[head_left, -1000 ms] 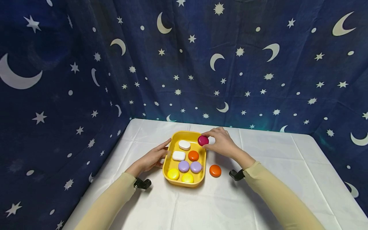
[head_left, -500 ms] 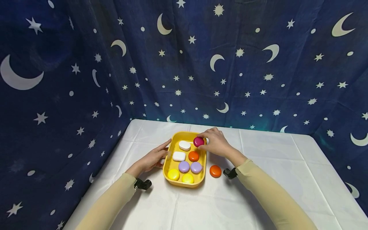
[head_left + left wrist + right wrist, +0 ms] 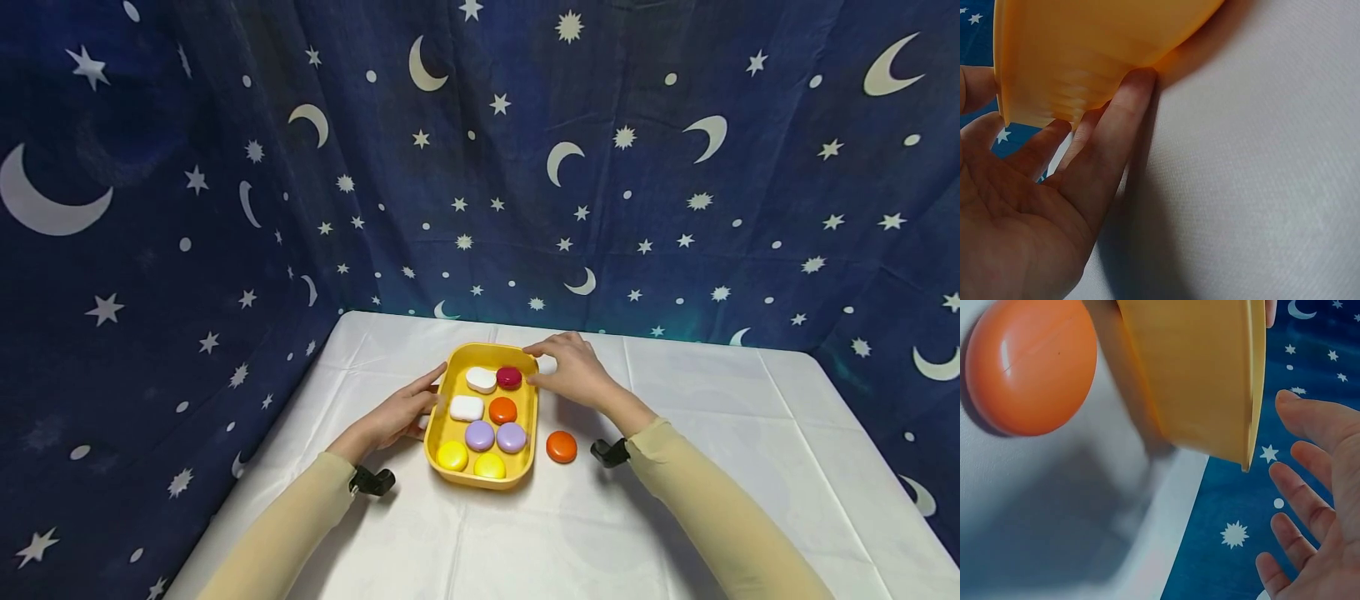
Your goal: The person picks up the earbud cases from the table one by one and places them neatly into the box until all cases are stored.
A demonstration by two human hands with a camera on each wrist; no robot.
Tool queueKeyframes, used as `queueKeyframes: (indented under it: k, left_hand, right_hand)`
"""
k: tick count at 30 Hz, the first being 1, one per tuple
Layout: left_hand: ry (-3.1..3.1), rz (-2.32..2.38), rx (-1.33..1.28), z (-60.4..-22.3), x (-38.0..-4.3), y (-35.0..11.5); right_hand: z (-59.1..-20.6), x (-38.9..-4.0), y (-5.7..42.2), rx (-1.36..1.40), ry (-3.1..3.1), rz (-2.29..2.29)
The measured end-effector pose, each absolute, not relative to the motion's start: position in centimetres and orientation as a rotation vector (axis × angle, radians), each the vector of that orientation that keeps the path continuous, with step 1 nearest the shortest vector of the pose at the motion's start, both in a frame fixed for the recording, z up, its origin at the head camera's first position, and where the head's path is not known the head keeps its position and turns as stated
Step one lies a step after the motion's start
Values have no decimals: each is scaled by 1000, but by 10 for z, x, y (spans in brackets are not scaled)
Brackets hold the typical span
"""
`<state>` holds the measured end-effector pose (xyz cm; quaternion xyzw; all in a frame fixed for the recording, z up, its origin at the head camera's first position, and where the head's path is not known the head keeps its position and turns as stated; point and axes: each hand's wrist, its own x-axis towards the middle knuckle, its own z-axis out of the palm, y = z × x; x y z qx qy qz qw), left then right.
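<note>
A yellow tray (image 3: 437, 468) stands between the hands. My left hand (image 3: 401, 415) supports its left side; in the left wrist view extended fingers (image 3: 1110, 150) touch the outer wall. At the tray's back right corner my right hand (image 3: 573, 372) has thumb and fingers spread, holding nothing. A glossy magenta piece, rounded like a soap bar (image 3: 509, 377), lies inside near those fingertips, beside a white scalloped piece (image 3: 482, 380). Below them sit a white oblong piece (image 3: 467, 407), an orange round piece (image 3: 502, 410), two lilac pieces (image 3: 480, 436) and two yellow pieces (image 3: 452, 455).
Another orange round piece (image 3: 562, 447) lies on the white tablecloth (image 3: 570, 533), just right of the tray. Behind the table and along its left hangs a dark blue curtain (image 3: 525, 258) with moons and stars. Black wrist mounts (image 3: 609, 453) sit below both hands.
My right hand carried the magenta piece leftward over the rim, released it inside the tray beside the white scalloped piece, then drew back slightly right. The left hand stayed against the tray.
</note>
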<state>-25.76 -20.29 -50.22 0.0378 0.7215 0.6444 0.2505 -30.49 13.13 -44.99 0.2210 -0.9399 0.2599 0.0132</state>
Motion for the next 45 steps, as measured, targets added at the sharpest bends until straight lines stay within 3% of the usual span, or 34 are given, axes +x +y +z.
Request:
queueKeyframes:
  k: [19, 45]
  left_hand:
    - [1965, 1748, 106, -503, -258, -203]
    - [1999, 1720, 102, -501, -258, -202]
  right_hand:
    - [-435, -285, 162, 701, -2876, 837]
    - [-446, -261, 200, 694, -2919, 717]
